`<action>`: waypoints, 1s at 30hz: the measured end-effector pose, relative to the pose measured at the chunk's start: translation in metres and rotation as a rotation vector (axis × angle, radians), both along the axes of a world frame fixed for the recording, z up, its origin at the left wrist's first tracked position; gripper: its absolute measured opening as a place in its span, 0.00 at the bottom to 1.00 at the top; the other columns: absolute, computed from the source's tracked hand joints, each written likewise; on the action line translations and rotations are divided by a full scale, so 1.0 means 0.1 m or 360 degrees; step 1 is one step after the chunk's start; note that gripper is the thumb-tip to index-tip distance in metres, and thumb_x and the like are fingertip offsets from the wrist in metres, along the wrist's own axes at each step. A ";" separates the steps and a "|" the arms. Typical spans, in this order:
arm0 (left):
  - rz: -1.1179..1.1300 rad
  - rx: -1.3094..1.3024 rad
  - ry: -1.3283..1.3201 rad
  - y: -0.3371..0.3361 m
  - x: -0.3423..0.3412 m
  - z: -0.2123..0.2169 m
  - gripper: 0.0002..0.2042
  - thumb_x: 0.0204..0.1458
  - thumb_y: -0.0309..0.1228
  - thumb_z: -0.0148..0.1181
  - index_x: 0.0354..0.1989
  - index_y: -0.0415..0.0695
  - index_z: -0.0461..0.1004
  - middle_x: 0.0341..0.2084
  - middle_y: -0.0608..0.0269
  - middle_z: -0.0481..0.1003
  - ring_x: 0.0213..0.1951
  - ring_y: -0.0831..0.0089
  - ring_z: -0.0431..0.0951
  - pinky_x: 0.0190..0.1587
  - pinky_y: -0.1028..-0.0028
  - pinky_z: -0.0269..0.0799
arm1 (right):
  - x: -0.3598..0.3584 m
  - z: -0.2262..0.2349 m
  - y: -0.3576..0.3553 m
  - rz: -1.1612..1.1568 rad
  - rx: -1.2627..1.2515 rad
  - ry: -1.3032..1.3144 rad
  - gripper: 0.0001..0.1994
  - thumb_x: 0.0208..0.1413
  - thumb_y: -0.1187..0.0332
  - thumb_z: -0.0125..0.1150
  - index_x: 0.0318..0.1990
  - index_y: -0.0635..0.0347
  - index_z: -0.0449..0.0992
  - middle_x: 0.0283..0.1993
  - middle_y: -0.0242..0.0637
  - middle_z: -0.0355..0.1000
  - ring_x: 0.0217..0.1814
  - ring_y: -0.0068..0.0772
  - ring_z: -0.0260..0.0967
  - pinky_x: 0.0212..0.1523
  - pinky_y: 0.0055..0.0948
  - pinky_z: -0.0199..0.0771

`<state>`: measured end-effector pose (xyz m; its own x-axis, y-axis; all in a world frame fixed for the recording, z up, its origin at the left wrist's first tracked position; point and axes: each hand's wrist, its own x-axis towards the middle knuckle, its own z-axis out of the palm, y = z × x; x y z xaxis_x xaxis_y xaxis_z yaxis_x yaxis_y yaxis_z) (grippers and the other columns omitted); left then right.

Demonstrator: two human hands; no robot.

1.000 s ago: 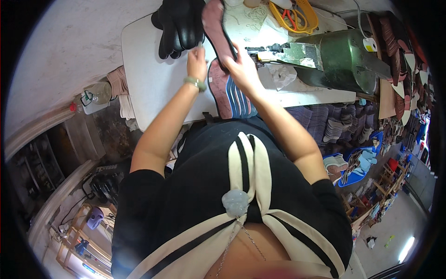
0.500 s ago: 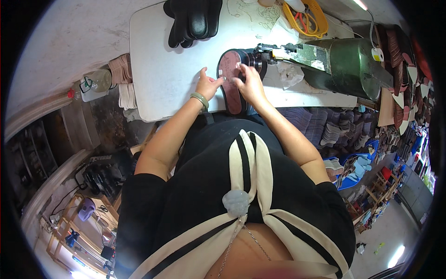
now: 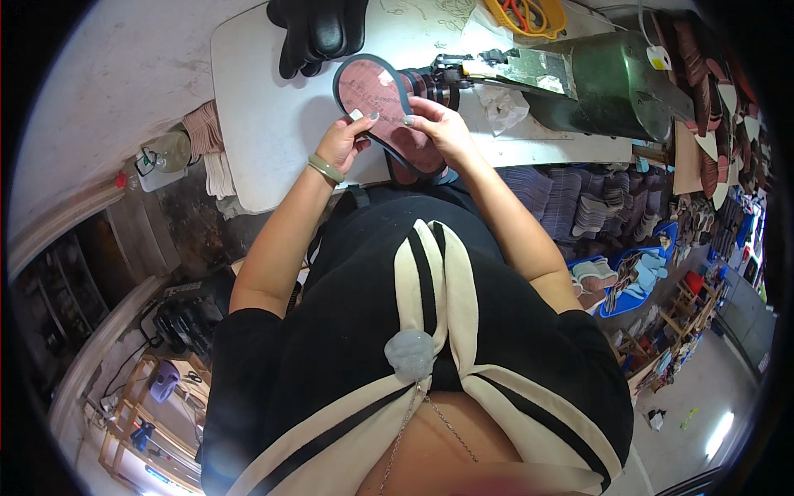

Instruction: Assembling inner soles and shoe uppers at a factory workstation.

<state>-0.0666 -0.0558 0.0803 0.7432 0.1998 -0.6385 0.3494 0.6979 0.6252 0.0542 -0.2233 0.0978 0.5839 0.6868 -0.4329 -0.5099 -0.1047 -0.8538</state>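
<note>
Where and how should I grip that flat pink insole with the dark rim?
I'd pinch the flat pink insole with the dark rim by its long edges near mid-length, from both sides, thumbs on top. It is elongated and slants, giving the left hand and right hand an edge each.

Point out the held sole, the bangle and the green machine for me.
Held sole [image 3: 387, 103], head view: its pink face.
Bangle [image 3: 326, 169], head view: its band.
Green machine [image 3: 616, 95], head view: its rounded housing.

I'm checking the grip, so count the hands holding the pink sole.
2: the left hand on the left edge of the pink sole, the right hand on its right edge. No others show.
</note>
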 end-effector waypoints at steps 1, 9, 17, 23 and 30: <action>-0.0008 -0.0004 -0.0001 -0.02 0.03 0.10 0.08 0.52 0.34 0.57 0.40 0.50 0.72 0.30 0.75 0.73 0.29 0.86 0.69 0.34 0.83 0.64 | 0.01 0.17 0.00 0.0078 0.0008 -0.0007 0.18 0.50 0.74 0.61 0.49 0.68 0.71 0.43 0.35 0.73 0.43 0.22 0.69 0.48 0.21 0.67; 0.0005 0.0086 -0.0360 -0.45 0.45 0.41 0.10 0.56 0.29 0.52 0.45 0.45 0.70 0.36 0.68 0.75 0.37 0.79 0.75 0.42 0.73 0.74 | 0.03 0.48 -0.06 -0.0321 -0.0447 -0.1276 0.13 0.48 0.70 0.61 0.41 0.68 0.76 0.29 0.43 0.74 0.31 0.33 0.72 0.35 0.26 0.71; 0.0444 0.0140 -0.0585 -0.59 0.98 0.61 0.12 0.52 0.23 0.54 0.45 0.36 0.70 0.39 0.60 0.75 0.39 0.73 0.75 0.44 0.74 0.71 | 0.21 0.93 -0.25 0.0463 -0.1121 -0.2050 0.42 0.44 0.40 0.57 0.63 0.55 0.55 0.36 0.47 0.70 0.34 0.46 0.73 0.32 0.37 0.74; 0.0155 0.1651 -0.0194 -0.74 1.44 0.27 0.26 0.50 0.36 0.57 0.52 0.30 0.60 0.51 0.45 0.60 0.53 0.55 0.63 0.58 0.65 0.57 | 0.65 0.86 -0.45 0.0194 -0.1075 -0.2205 0.30 0.42 0.42 0.61 0.51 0.48 0.72 0.34 0.41 0.72 0.36 0.41 0.72 0.36 0.34 0.73; 0.0342 0.0944 -0.0186 -0.66 1.75 0.34 0.20 0.49 0.41 0.57 0.36 0.31 0.73 0.32 0.47 0.75 0.37 0.61 0.75 0.44 0.67 0.68 | 0.50 0.60 -0.89 -0.0574 0.0095 0.0347 0.21 0.56 0.62 0.54 0.53 0.67 0.64 0.39 0.40 0.72 0.38 0.29 0.73 0.42 0.26 0.73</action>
<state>0.1081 -0.1215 0.1139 0.7053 0.6464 -0.2911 0.1467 0.2687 0.9520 0.1041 -0.3128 0.1574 0.6908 0.4827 -0.5384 -0.6739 0.1600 -0.7213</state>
